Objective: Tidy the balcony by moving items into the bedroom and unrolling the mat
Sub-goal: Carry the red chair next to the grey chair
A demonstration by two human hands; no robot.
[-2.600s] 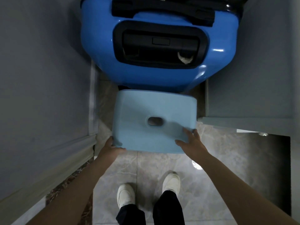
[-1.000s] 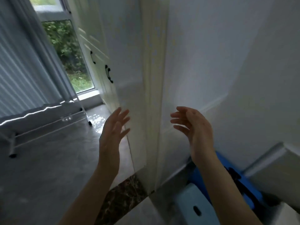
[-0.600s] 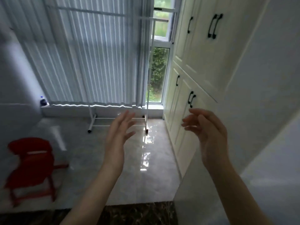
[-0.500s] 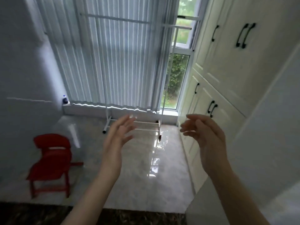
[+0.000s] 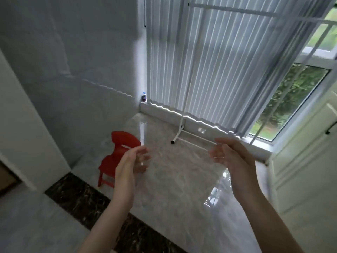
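Note:
A small red plastic chair (image 5: 120,145) stands on the balcony's glossy marble floor, near the left wall. My left hand (image 5: 130,164) is raised in front of it with relaxed fingers and holds nothing; it partly covers the chair's seat. My right hand (image 5: 230,157) is raised at the same height, palm turned inward, fingers loosely bent, also empty. No mat is in view.
A white drying rack (image 5: 182,125) stands by the window with vertical blinds (image 5: 209,61). A small bottle (image 5: 144,96) sits on the sill corner. Cream cabinets (image 5: 300,161) line the right side. A dark marble threshold strip (image 5: 78,198) crosses the floor below my arms.
My view has swung from the blue suitcase and light-blue stool, which my hands let go of, round to the balcony. Both empty hands stay raised; the red chair has come closer to centre.

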